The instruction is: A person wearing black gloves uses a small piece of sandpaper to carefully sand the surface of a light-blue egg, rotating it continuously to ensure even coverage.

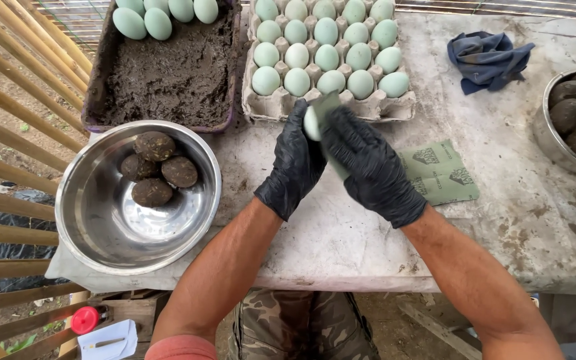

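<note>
Hands in black gloves: left hand (296, 163) grasps a pale green egg (311, 124); right hand (370, 167) clenches green sandpaper (326, 107) against it, near the grey cardboard egg tray (271, 107).

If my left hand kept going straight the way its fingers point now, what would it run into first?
Most likely the near edge of the cardboard egg tray, just beyond the left hand, which holds a pale egg. Depth is hard to judge.

Pale blue-green egg (312, 124), clean and smooth, upright, clasped in the black-gloved left hand (295, 163); a green sandpaper sheet (325, 109), held by the gloved right hand (368, 163), lies against its side.
</note>
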